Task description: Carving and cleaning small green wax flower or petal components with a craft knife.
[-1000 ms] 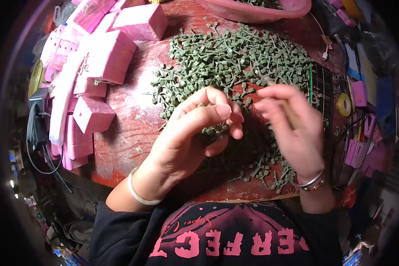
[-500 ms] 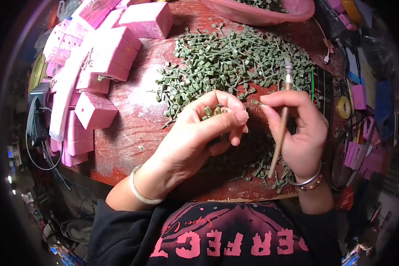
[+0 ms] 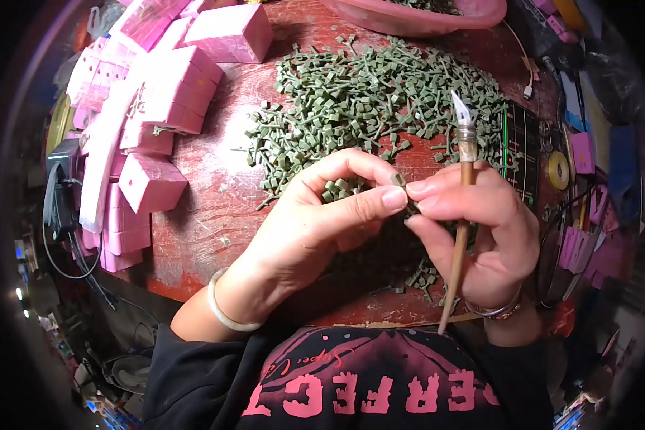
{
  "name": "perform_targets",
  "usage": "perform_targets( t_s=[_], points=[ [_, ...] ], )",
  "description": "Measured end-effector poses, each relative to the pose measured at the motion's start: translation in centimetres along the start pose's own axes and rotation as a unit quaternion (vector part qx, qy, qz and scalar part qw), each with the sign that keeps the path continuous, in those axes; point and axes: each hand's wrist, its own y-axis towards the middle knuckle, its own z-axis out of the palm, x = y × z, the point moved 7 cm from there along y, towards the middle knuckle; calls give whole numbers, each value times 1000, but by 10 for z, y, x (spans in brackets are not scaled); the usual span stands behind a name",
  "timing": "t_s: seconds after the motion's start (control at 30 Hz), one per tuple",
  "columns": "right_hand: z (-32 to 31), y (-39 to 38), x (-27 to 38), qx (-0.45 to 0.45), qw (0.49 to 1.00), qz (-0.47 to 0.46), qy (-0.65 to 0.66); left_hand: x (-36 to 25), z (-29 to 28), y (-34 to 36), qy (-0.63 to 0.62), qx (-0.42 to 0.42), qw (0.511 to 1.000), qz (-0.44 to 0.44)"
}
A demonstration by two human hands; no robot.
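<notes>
Right fingers (image 3: 441,205) hold a knife (image 3: 467,152), blade (image 3: 462,111) pointing forward, handle (image 3: 451,287) running back

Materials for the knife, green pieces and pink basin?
Knife handle: likely wood, brown with a dull sheen.
Knife blade: probably polished metal, bright and silvery.
Green pieces: matte, evenly coloured; rubber, wax or plastic, can't tell.
Pink basin: probably plastic, smooth, with a rounded, moulded-looking rim.

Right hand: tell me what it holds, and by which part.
Right hand: knife, by its handle. Its fingertips are at a green piece too; whether they grip it cannot be told.
</notes>
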Motion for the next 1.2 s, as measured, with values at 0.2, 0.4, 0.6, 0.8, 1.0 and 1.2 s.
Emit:
perform_targets(
  t_s=[0.2, 0.4, 0.6, 0.8, 1.0, 1.2],
  points=[
    [-5, -9, -8, 47, 991, 120, 22, -2, 1, 0, -35, 15, 999, 11],
    [-7, -1, -14, -3, 975, 202, 98, -6, 4, 0, -52, 29, 998, -1],
    [-13, -7, -14, -58, 977, 183, 97, -5, 1, 0, -47, 23, 999, 9],
    [-14, -8, -14, -90, 971, 201, 95, -5, 1, 0, 4, -9, 1000, 23],
    [-17, -7, -13, -83, 972, 204, 80, -8, 0, 0, 36, -6, 998, 45],
    [-17, -9, -18, -93, 961, 249, 81, -9, 0, 0, 63, -15, 996, 54]
  ],
)
